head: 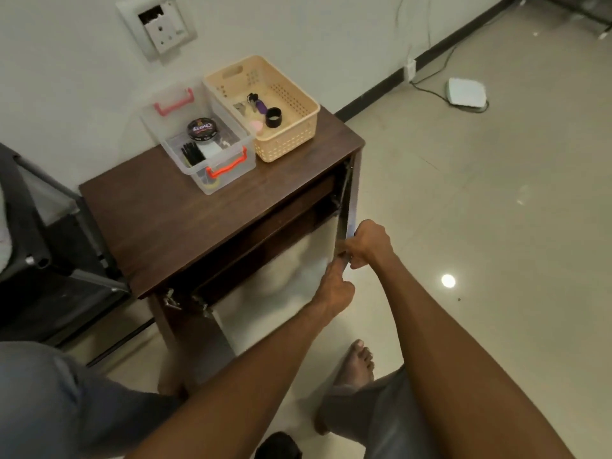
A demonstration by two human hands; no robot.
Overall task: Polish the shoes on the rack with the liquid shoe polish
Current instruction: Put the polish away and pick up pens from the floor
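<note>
From the head view, we stand over a brown cabinet against the wall, both arms reaching down to its front. Our right hand curls round the edge of the right door, which stands swung out. Our left hand sits just below it with fingers curled; it seems to pinch the edge of the pale left door, though blur keeps us from being sure of the grip.

On the worktop sit a clear box with orange handles, holding a round polish tin and a dark brush, and beside it, touching, a beige basket with keys and small items. We cannot pick out a liquid polish bottle; it may be in the box. No shoes show: the inside of the cabinet is dark and hidden by the doors.

We judge this to be the opening step, getting at the rack. Next we need both doors swung fully wide, then a look inside for the shoes, and a reach back up to the box for the polish.
</note>
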